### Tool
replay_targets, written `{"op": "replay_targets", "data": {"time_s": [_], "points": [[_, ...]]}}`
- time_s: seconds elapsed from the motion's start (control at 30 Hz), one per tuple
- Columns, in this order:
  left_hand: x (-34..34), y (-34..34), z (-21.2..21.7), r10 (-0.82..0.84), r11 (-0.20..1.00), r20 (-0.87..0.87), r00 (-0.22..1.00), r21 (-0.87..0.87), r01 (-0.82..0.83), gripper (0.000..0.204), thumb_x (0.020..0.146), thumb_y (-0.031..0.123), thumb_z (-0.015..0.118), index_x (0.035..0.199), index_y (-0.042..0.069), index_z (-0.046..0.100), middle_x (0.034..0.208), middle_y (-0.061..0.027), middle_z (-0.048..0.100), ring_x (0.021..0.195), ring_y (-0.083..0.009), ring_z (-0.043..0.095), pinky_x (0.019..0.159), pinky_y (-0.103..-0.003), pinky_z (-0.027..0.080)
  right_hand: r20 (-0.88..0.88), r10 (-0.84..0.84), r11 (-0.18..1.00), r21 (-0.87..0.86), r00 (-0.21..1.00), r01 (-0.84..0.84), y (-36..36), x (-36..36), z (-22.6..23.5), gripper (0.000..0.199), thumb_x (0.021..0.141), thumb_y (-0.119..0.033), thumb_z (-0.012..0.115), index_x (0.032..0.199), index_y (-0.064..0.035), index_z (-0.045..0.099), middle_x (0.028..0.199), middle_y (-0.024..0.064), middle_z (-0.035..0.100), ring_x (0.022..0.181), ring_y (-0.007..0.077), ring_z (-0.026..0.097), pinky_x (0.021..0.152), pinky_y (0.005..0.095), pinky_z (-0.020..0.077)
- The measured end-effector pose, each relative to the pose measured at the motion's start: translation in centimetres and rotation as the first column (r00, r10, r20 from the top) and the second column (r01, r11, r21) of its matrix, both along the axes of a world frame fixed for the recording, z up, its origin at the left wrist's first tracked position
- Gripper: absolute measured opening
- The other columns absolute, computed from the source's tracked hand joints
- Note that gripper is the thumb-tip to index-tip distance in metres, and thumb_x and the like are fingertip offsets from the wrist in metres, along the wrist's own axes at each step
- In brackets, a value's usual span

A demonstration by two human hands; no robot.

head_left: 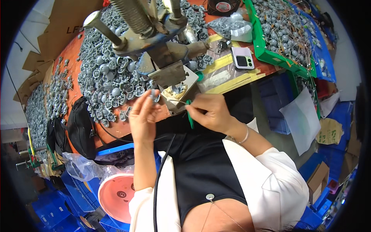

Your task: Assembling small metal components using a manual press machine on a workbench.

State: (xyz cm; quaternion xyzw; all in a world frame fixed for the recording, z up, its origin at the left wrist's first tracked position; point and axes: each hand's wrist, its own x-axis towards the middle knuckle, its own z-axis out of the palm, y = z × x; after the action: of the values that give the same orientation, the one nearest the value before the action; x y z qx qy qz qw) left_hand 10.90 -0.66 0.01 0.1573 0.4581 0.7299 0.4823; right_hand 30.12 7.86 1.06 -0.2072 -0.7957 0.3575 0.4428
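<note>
My left hand (143, 116) is raised in front of the press, its fingers pinched on a small grey plastic part (155, 96). To its right, my right hand (210, 112) is closed round a green-handled tool (190, 119). A thin metal piece extends from those fingers toward the press bed; whether it belongs to the tool I cannot tell. Just beyond both hands stands the hand press (168, 73), its metal block above a pale fixture (174, 92). Something small and grey lies in the fixture, partly hidden by the block.
A large heap of grey plastic parts (104, 69) covers the orange table left of the press. On the right are a phone (242, 58), a bagged batch of parts (234, 29) and a green crate (259, 48). A black bag (82, 127) and pink basin (116, 197) are at left.
</note>
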Motion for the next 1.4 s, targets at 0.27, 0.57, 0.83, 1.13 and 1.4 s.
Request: {"op": "replay_targets", "data": {"time_s": [0.27,0.57,0.83,1.13,1.4], "points": [[2.7,-0.6,-0.6,-0.115,0.993,0.121,0.986,-0.026,0.119,0.03,0.09,0.005,0.058,0.119,-0.004,0.055,0.101,-0.0147,0.065,0.086,-0.0199,0.067,0.074,-0.028,0.058,0.095,-0.065,0.98,0.192,0.993,0.046,-0.3,-0.7,-0.4,0.022,0.07,-0.004,0.067,0.058,-0.0052,0.048,0.055,0.0067,0.046,0.047,0.0245,0.049,0.042,0.0355,0.0374],[2.7,-0.9,0.7,-0.188,0.982,-0.17,0.967,-0.049,0.182,0.02,0.094,0.011,0.054,0.103,-0.004,0.062,0.075,-0.0065,0.062,0.061,-0.0125,0.06,0.058,-0.023,0.051,0.127,0.151,0.98,0.108,0.98,-0.165,0.2,-0.4,0.8,0.019,0.076,-0.006,0.066,0.062,-0.0047,0.053,0.055,0.0063,0.047,0.049,0.0236,0.05,0.046,0.0343,0.0377],[3.8,-0.6,1.2,0.082,0.99,-0.976,0.202,0.104,0.1,0.031,0.084,0.001,0.062,0.114,0.006,0.065,0.089,-0.0086,0.05,0.075,-0.0174,0.051,0.062,-0.026,0.043,-0.407,0.236,0.024,-0.906,0.883,-0.424,0.7,-0.3,0.3,0.02,0.092,-0.023,0.059,0.088,-0.0044,0.063,0.069,0.0038,0.062,0.048,0.0017,0.044,0.043,0.0161,0.0315],[2.0,-1.6,0.0,0.218,0.964,-0.07,0.974,0.175,-0.203,0.04,0.1,0.028,0.042,0.125,-0.002,0.049,0.072,-0.0039,0.058,0.057,-0.0082,0.05,0.053,-0.024,0.045,-0.083,0.119,0.707,-0.692,0.989,-0.143,1.7,-0.8,-1.7,0.012,0.091,-0.014,0.06,0.093,-0.0022,0.06,0.075,0.0002,0.06,0.062,0.0041,0.057,0.053,0.0186,0.0442],[4.7,-0.4,0.7,-0.006,0.999,-0.931,0.365,0.006,0.033,0.029,0.07,0.001,0.076,0.098,0.0,0.067,0.086,-0.0065,0.065,0.072,-0.0145,0.059,0.065,-0.024,0.047,-0.082,0.322,0.798,-0.513,0.943,-0.317,1.1,-1.1,-2.5,0.011,0.089,-0.009,0.06,0.098,-0.0019,0.058,0.076,0.0005,0.06,0.065,0.0054,0.058,0.057,0.021,0.0455]]}}
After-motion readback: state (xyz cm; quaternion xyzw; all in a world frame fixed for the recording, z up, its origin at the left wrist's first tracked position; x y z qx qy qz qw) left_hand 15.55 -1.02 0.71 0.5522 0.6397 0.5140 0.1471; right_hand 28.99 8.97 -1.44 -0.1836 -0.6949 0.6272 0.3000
